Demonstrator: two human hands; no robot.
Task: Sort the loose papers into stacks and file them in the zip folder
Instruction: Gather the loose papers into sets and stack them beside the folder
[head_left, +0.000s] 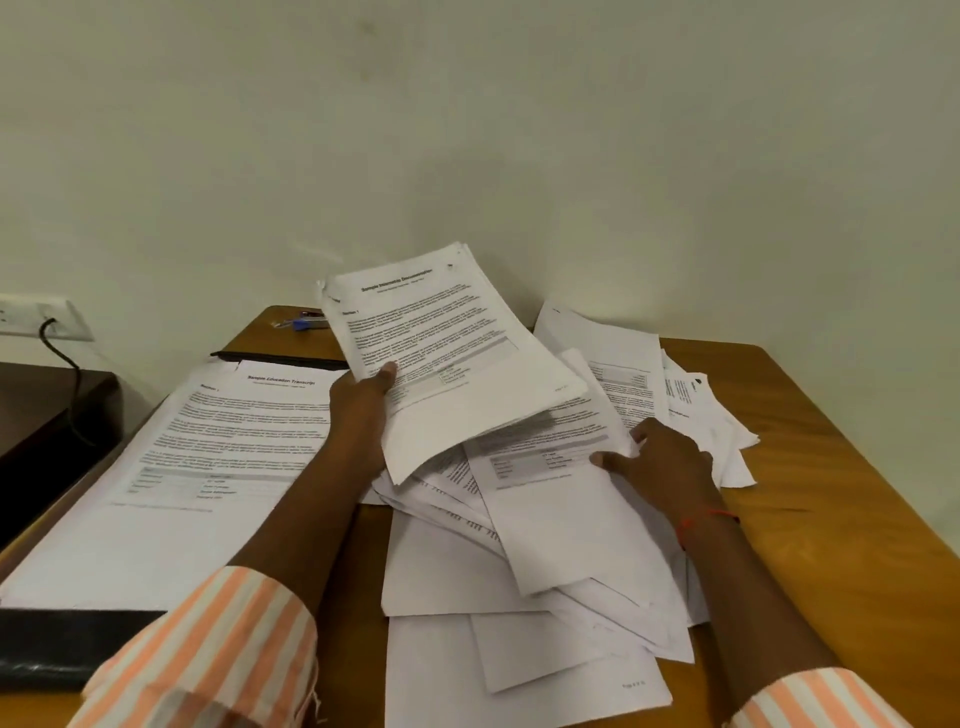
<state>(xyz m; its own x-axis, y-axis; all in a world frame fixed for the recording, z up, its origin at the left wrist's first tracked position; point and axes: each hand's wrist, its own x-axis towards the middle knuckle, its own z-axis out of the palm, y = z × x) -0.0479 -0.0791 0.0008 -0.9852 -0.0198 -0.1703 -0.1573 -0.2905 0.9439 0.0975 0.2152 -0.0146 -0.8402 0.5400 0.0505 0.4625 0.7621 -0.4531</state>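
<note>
While left hand (363, 415) grips sheaf of printed pages (447, 353) raised above loose papers (561, 545) — thumb on top, fingers hidden beneath — right hand (670, 457) lies flat on that pile, fingers spread, pinching nothing. Neat stack (208, 457) sits at left on black zip folder (62, 644), folder flat on wooden table (831, 493). Blue clip (301, 325) near far edge.

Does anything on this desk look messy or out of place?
Yes. The loose papers in the middle lie crisscrossed at all angles, unlike the neat stack on the left. The left hand holds a lifted bundle; the right hand rests on them.
</note>
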